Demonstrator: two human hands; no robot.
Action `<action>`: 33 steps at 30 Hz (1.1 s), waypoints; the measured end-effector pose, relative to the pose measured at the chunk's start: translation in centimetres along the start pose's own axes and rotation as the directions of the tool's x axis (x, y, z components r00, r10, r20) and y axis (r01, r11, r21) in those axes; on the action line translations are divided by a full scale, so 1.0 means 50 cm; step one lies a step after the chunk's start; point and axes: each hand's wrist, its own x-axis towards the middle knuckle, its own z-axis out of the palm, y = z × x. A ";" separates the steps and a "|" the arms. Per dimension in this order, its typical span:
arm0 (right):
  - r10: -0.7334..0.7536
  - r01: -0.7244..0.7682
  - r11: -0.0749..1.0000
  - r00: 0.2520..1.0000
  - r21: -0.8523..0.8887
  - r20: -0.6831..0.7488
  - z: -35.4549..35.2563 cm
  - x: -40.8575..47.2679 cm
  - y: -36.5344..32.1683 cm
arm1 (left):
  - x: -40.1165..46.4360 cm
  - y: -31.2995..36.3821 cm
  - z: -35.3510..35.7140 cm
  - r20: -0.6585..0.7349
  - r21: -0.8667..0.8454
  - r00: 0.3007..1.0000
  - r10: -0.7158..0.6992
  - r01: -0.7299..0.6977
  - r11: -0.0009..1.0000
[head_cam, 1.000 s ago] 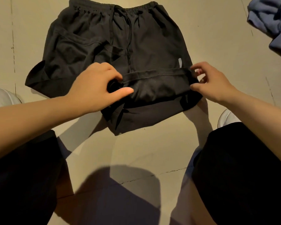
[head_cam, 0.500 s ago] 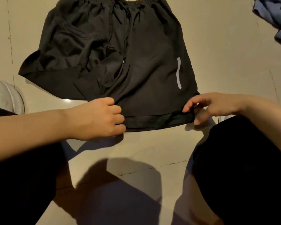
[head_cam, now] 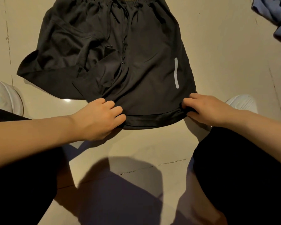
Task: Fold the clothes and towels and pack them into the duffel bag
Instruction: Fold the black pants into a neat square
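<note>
A pair of black shorts (head_cam: 146, 62) lies spread on the beige tiled floor, waistband at the far side, with a grey reflective stripe on the right leg. The left leg is rumpled and partly folded over. My left hand (head_cam: 97, 117) grips the near hem of the right leg at its inner corner, fingers curled over the fabric. At the outer corner of that same hem, my right hand (head_cam: 206, 108) pinches the cloth. The duffel bag is not in view.
A blue garment (head_cam: 276, 15) lies crumpled at the top right corner. My white shoes show at the left (head_cam: 2, 95) and right (head_cam: 243, 103), with my dark-clad knees filling the lower corners. Tiled floor (head_cam: 136, 146) lies between my knees.
Both hands pulled the folded-up right leg hem back toward me, so the leg now lies flat and the reflective stripe shows in full.
</note>
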 end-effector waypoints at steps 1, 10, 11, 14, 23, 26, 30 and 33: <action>-0.009 0.010 1.000 1.000 -0.018 0.006 -0.006 -0.001 0.002 | 0.000 -0.003 0.000 -0.014 0.010 1.000 0.014 -0.013 1.000; 0.246 -0.218 0.963 0.950 0.158 -0.191 -0.039 0.015 0.019 | -0.001 -0.005 0.000 -0.035 0.063 0.979 0.199 -0.196 0.979; 0.291 -0.264 0.952 0.938 0.156 -0.189 -0.036 0.023 0.020 | 0.003 0.000 0.004 -0.026 0.077 0.975 0.221 -0.218 0.973; 0.233 -0.227 0.972 0.957 0.056 -0.171 -0.024 0.045 0.023 | 0.010 0.010 0.005 -0.042 0.068 0.971 0.234 -0.231 0.971; 0.414 -0.400 0.910 0.863 0.107 -0.291 -0.019 0.009 0.080 | 0.000 -0.004 -0.001 -0.088 0.133 0.923 0.374 -0.362 0.923; 0.376 -0.376 0.926 0.902 0.044 -0.210 -0.006 0.001 0.089 | 0.005 0.001 -0.005 -0.065 0.077 0.931 0.360 -0.355 0.932; 0.405 -0.400 0.913 0.877 0.076 -0.259 -0.018 -0.008 0.074 | 0.000 0.009 -0.003 -0.075 -0.012 0.924 0.375 -0.377 0.926; 0.320 -0.311 0.947 0.902 0.078 -0.290 -0.035 -0.016 0.042 | 0.006 -0.001 -0.025 -0.166 -0.203 0.965 0.202 -0.234 0.951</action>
